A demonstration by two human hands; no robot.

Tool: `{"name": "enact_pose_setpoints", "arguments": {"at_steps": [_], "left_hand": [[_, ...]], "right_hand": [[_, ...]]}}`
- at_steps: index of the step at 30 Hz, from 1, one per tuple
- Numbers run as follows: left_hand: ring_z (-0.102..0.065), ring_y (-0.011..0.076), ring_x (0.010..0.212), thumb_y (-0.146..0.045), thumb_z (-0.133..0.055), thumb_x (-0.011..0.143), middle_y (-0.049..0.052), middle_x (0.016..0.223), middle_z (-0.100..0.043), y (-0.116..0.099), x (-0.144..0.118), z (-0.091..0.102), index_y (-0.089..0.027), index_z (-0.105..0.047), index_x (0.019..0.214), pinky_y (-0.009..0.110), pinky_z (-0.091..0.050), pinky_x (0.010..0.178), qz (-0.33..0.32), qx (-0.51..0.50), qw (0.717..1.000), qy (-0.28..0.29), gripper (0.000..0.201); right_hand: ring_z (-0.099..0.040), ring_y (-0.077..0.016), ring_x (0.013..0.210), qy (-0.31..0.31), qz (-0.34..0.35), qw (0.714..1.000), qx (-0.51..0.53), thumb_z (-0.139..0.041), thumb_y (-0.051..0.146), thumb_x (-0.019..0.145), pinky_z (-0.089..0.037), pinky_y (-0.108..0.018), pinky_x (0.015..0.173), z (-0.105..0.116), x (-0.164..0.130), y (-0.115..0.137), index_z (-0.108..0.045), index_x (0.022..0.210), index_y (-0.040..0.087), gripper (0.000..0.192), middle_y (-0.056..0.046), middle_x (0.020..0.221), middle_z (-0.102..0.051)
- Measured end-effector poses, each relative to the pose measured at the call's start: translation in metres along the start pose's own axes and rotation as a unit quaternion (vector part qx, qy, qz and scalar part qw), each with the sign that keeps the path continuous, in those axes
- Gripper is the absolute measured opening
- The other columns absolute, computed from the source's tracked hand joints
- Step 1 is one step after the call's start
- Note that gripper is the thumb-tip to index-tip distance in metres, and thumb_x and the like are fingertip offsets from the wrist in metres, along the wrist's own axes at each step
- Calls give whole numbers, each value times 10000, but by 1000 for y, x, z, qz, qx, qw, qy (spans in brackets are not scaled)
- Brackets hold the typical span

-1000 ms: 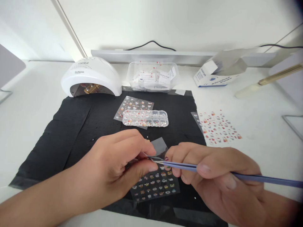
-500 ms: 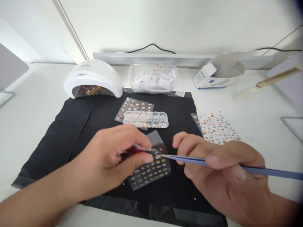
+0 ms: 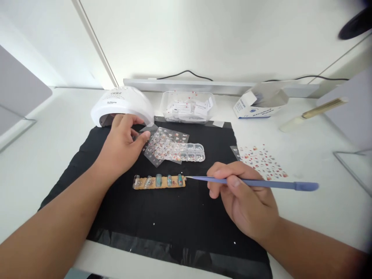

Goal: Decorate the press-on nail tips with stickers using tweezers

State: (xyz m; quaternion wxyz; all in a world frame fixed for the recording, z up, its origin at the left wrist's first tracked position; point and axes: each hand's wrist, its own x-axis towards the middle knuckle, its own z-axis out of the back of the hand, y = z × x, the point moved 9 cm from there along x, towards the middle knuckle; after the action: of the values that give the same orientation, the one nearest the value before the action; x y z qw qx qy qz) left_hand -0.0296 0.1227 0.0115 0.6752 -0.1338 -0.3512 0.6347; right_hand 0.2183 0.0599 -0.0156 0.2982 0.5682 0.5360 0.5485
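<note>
Black mat (image 3: 87, 162), blue tweezers (image 3: 261, 183), white lamp (image 3: 128, 104), red-dotted sticker sheet (image 3: 263, 161)

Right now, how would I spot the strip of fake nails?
Find the black mat on the white table. Mid-mat, below the clear bead box, lies a tan strip. Unlike the flat sticker sheets, it carries five raised nails in a row, beside the tweezers' tip.

White wall (image 3: 203, 35), white table (image 3: 43, 155), bright even light.
</note>
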Motion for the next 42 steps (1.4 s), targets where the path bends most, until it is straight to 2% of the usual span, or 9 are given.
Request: {"name": "enact_pose_setpoints", "arguments": {"at_steps": [3,6,9,11,14,20,24,30,42], "left_hand": [[-578,222,989,-211,-567,862,59,1131,-540,-25,-11,10,-233,-554,1062,387,-478,856,-78,-6,997,-12,202],[-566,215,1015,-169,-547,848,42,1070,-585,-63,-35,-8,-226,-525,1119,372,-468,900,-190,-33,971,142,278],[-580,214,1044,-171,-571,804,44,1128,-620,-81,-60,-29,-212,-502,1206,372,-478,911,-218,16,939,266,409],[-576,242,1083,-226,-616,796,54,1170,-629,-83,-70,-40,-207,-495,1253,432,-456,966,-220,75,925,300,473],[-582,274,1063,-272,-640,805,65,1148,-648,-81,-76,-52,-201,-514,1266,488,-461,945,-221,145,913,310,483],[-636,279,937,-142,-522,855,90,1031,-672,-70,-78,-68,-161,-579,1173,477,-534,810,-202,195,902,329,323],[-659,289,964,-155,-516,866,119,1095,-675,-68,-78,-68,-149,-582,1158,462,-554,807,-197,192,904,327,300],[-674,270,863,-181,-516,875,87,1012,-682,-66,-81,-67,-161,-572,1149,436,-556,727,-180,195,903,338,281],[-638,271,863,-298,-582,851,79,1015,-648,-70,-80,-63,-169,-569,1120,451,-529,722,-163,155,919,325,299]], "right_hand": [[-551,-137,547,-10,-5,1000,-19,-575,293,941,-411,-297,544,0,1,-3,-738,863,247,186,16,597,-618],[-552,-129,546,-15,-16,999,-29,-566,265,941,-421,-290,556,1,1,-7,-729,852,247,187,25,599,-616],[-555,-124,556,-15,-35,999,-34,-556,239,942,-418,-282,564,2,1,-12,-726,859,251,190,28,605,-622],[-559,-125,573,-15,-47,998,-38,-546,233,947,-419,-281,578,3,0,-14,-724,868,258,197,29,617,-626],[-568,-130,599,-2,-57,997,-46,-525,241,961,-424,-289,598,3,-3,-17,-718,884,267,210,27,647,-634],[-572,-139,644,25,-54,995,-84,-494,246,988,-423,-310,625,1,-6,-19,-702,950,283,215,24,705,-644],[-575,-145,668,47,-44,993,-95,-476,235,997,-429,-321,639,-2,-7,-17,-699,984,283,228,19,724,-634],[-569,-157,692,71,-34,991,-108,-463,224,1005,-431,-335,662,-6,-9,-13,-694,1014,277,237,13,706,-634],[-593,-184,675,53,-42,992,-108,-517,288,987,-448,-371,655,-2,-8,-15,-721,993,302,204,-8,723,-663]]}}
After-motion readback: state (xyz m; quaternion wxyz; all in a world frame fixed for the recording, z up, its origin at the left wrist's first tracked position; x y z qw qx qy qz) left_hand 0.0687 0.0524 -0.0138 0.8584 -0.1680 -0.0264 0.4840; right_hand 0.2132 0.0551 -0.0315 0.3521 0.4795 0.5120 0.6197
